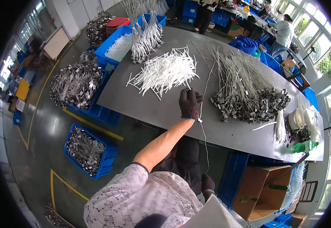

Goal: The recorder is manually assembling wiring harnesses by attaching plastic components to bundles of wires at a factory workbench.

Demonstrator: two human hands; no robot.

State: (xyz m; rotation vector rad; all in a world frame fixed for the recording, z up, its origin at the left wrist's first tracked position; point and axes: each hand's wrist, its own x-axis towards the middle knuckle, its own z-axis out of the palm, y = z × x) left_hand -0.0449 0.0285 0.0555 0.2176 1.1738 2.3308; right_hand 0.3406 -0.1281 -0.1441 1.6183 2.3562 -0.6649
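Note:
My left hand (190, 103), in a dark knitted glove, is closed above the table at the near edge of a pile of short white tubes (169, 72). What its fingers hold, if anything, is hidden. A thin pale wire (205, 142) passes close by its right side and hangs over the table's front edge, with a small white piece (199, 120) on it near my wrist. Low beside my lap, my gloved right hand (208, 184) is closed at the lower end of this wire. To the right lies a big bundle of wires (241, 76) with small dark metal-like ends (249, 106).
Bundled white strands (146, 40) stand on the grey table's (150, 108) far left corner. A green bottle (305, 146) lies at its right end. Blue crates (106, 161) of wired parts sit on the floor at left; a cardboard box (264, 190) stands below right. People work farther back.

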